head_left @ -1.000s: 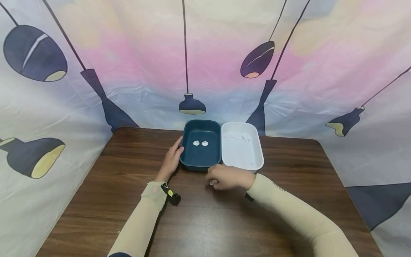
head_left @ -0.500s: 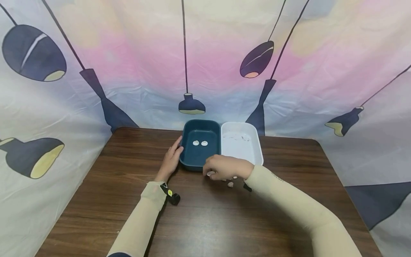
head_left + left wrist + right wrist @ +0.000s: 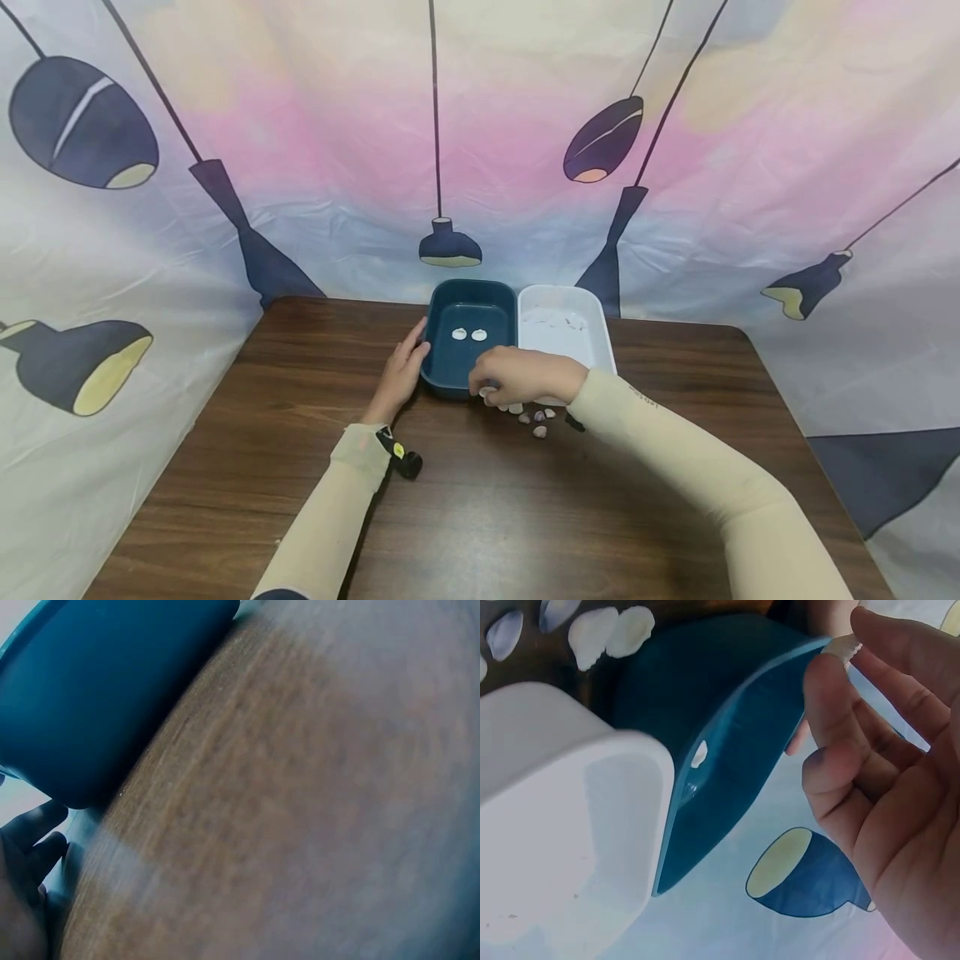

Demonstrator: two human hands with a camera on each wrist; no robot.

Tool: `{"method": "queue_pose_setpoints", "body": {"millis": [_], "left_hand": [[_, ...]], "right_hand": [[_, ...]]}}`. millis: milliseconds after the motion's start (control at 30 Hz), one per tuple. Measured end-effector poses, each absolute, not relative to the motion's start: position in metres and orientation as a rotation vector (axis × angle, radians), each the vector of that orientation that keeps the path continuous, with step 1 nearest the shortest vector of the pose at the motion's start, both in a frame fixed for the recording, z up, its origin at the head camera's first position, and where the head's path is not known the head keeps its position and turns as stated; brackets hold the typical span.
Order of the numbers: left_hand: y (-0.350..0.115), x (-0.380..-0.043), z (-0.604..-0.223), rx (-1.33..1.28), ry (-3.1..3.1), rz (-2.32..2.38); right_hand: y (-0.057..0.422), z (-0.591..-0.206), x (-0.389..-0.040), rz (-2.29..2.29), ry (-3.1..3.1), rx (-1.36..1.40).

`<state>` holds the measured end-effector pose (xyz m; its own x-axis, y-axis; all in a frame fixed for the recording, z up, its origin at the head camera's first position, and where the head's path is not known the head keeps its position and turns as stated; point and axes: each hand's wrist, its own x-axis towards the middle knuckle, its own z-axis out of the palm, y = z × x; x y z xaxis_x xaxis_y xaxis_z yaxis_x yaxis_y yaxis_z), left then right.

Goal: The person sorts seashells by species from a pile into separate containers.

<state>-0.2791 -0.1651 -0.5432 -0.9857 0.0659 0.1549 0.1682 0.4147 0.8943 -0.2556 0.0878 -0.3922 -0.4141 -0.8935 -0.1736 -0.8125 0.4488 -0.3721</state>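
Note:
My right hand [image 3: 521, 373] is over the near edge of the teal tray [image 3: 453, 371]. Between thumb and fingertip it pinches a pale seashell [image 3: 844, 649], seen at the tray's rim in the right wrist view. Two white shells [image 3: 479, 335] lie side by side inside this tray. My left hand [image 3: 397, 375] rests along the tray's left side, fingers extended against its wall; in the left wrist view its fingers [image 3: 34, 825] show beside the tray's corner. Behind my right hand and wrist, several loose shells [image 3: 540, 432] lie on the table.
A white tray [image 3: 566, 333] with small dark specks on its bottom stands right against the teal one; my right forearm covers its near edge. Both trays sit at the back of the brown wooden table [image 3: 450, 517], before a printed cloth backdrop [image 3: 345, 150].
My right hand has risen from the table to the teal tray's near rim with the pinched shell, uncovering the loose shells. The left hand has stayed in place.

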Motion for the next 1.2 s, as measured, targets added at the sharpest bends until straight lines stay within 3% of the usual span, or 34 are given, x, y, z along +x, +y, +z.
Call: {"method": "queue_pose_setpoints", "body": {"millis": [567, 1200], "left_hand": [[-0.166, -0.279, -0.539, -0.195, -2.574, -1.641], [-0.166, -0.278, -0.542, -0.177, -2.573, -1.645]], "right_hand": [[0.088, -0.387, -0.285, -0.363, 2.369, -1.466], [0.089, -0.398, -0.319, -0.344, 2.467, -1.265]]}}
